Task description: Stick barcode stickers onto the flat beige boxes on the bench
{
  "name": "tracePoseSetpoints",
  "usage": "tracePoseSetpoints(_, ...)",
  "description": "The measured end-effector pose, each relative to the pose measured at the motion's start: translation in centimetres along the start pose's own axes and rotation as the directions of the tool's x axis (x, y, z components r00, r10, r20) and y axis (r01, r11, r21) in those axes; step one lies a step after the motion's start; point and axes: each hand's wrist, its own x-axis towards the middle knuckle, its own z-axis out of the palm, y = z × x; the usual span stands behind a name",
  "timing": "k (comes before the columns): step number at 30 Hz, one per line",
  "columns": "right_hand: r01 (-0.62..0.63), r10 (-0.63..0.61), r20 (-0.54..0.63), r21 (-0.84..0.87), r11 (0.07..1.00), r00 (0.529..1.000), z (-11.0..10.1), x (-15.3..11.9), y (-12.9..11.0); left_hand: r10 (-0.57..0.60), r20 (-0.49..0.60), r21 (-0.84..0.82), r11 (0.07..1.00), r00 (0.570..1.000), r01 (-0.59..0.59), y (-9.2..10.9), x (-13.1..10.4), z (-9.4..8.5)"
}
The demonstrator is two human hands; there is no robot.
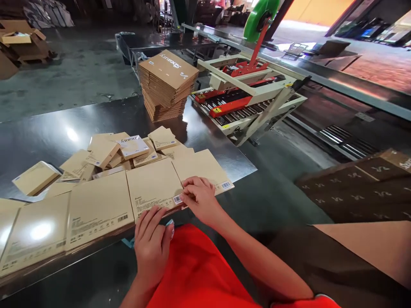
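Observation:
A row of flat beige boxes lies along the table's near edge, with printed text and barcodes. My right hand rests at the corner between the middle box and the rightmost box. Its fingers are curled together beside a white barcode label; anything between the fingertips is hidden. My left hand is at the middle box's front edge, fingers curled over it. A small blue-and-white item shows at its thumb, too little of it visible to name.
Smaller beige boxes lie in a loose heap on the dark metal table. Behind them stands a stack of flattened brown cartons. A roller machine with red rails is beyond the table, and brown cartons are at the right.

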Motion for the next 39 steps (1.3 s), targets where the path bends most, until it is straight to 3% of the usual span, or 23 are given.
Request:
tracePoseSetpoints(6, 0.03, -0.032, -0.024, -0.074, 0.997, 0.999, 0.3, -0.2, 0.1, -0.014, 0.023, 0.001, 1.0, 1.0, 0.014, 0.0, 0.0, -0.2)
tracePoseSetpoints(11, 0.066, -0.091, -0.081, -0.277, 0.959, 0.992, 0.5, -0.4, -0.7, 0.003, 0.03, 0.006, 1.0, 1.0, -0.003, -0.1, -0.3, -0.1)
tracePoseSetpoints(14, 0.034, -0.071, -0.08, -0.396, 0.918, 0.994, 0.1, -0.1, -1.0, -0.003, 0.031, 0.019, 1.0, 1.0, 0.002, 0.0, -0.5, 0.2)
tracePoseSetpoints(17, 0.005, -0.036, -0.068, -0.412, 0.911, 0.997, -0.2, 0.3, -0.4, -0.024, 0.027, -0.014, 1.0, 0.999, 0.025, 0.0, -0.6, 0.3)
tracePoseSetpoints(20, 0.008, -0.056, -0.145, -0.313, 0.95, 0.988, -0.1, -0.1, -0.1, -0.067, 0.013, -0.157, 0.985, 0.998, 0.068, -0.2, -0.4, -0.7)
tracePoseSetpoints(23, 0.127, -0.131, -0.267, -0.035, 0.991, 0.955, 0.6, -1.5, -1.5, -0.216, -0.014, -0.285, 0.937, 0.976, 0.203, -0.8, -0.2, -3.1)
tracePoseSetpoints(24, 0.203, -0.17, -0.243, 0.117, 0.972, 0.955, 1.0, -2.0, -2.5, -0.275, -0.012, -0.305, 0.917, 0.961, 0.258, -1.2, -0.2, -4.1)
tracePoseSetpoints(26, 0.278, -0.264, -0.095, 0.458, 0.845, 0.96, 2.1, -3.0, -4.8, -0.343, 0.002, -0.336, 0.884, 0.939, 0.324, -2.0, -0.2, -5.9)
tracePoseSetpoints(28, 0.193, -0.309, 0.052, 0.679, 0.708, 0.95, 3.3, -3.8, -7.2, -0.361, 0.02, -0.364, 0.866, 0.932, 0.343, -3.0, -0.4, -7.3)
tracePoseSetpoints(32, 0.017, -0.164, 0.123, 0.748, 0.664, 0.979, 5.5, -4.2, -10.7, -0.419, 0.085, -0.524, 0.753, 0.904, 0.398, -4.9, -1.2, -9.0)
tracePoseSetpoints(35, -0.028, -0.101, 0.129, 0.74, 0.672, 0.987, 6.5, -4.2, -11.8, -0.443, 0.192, -0.589, 0.662, 0.875, 0.465, -6.0, -1.8, -9.9)
tracePoseSetpoints(39, -0.024, -0.076, 0.11, 0.708, 0.706, 0.991, 7.5, -4.4, -12.7, -0.392, 0.261, -0.522, 0.712, 0.883, 0.47, -7.3, -2.1, -10.8)
